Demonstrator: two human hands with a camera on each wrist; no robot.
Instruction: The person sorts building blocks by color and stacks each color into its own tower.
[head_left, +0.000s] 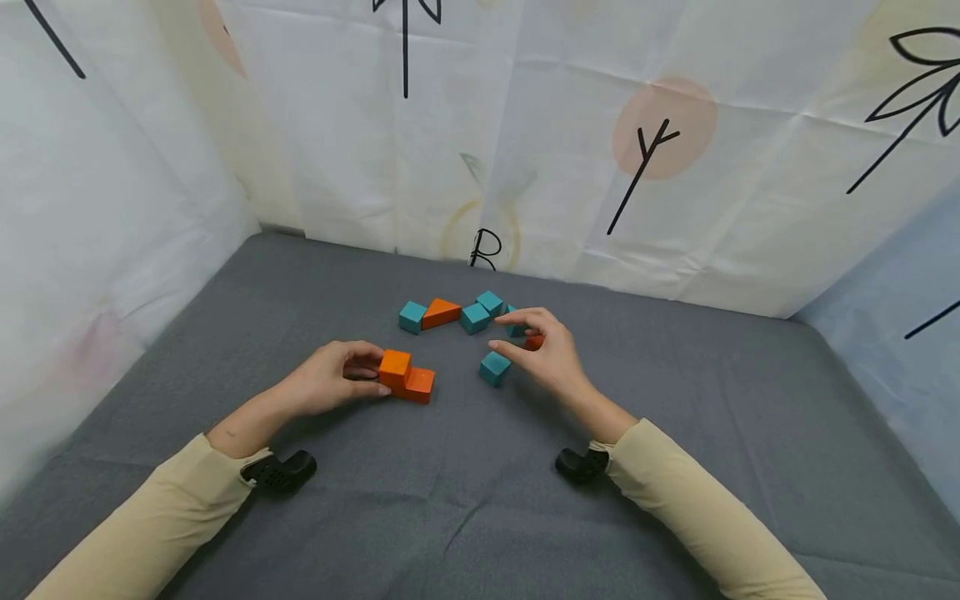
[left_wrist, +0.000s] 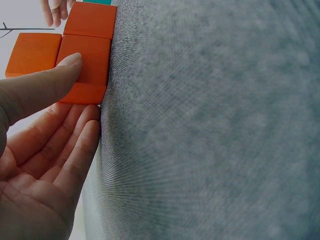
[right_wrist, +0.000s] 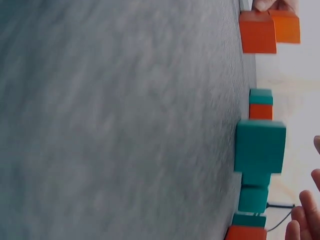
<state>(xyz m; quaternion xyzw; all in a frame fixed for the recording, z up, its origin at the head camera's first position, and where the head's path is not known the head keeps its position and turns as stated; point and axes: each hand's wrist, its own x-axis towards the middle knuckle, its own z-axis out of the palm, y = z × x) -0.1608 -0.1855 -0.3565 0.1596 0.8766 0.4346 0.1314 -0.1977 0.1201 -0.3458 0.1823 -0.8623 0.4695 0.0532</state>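
Note:
My left hand [head_left: 322,385] is at a small group of orange cubes, its thumb laid on the near face of a lower cube [left_wrist: 92,62] and its fingers at that cube's side. Against that cube sits a second lower cube [head_left: 420,386], and one more orange cube [head_left: 395,367] is stacked on top at the left end. To the right, my right hand [head_left: 553,357] hovers with thumb and fingers spread apart, nothing between them. A teal cube [head_left: 494,369] lies on the cloth just left of and below its thumb tip.
Farther back, a teal cube [head_left: 412,317] stands beside an orange triangular block [head_left: 441,314]. Two more teal cubes [head_left: 474,318] sit right of it. Partly hidden by my right hand are another teal block [head_left: 514,329] and an orange block [head_left: 534,342]. Grey cloth [head_left: 465,467] covers the table.

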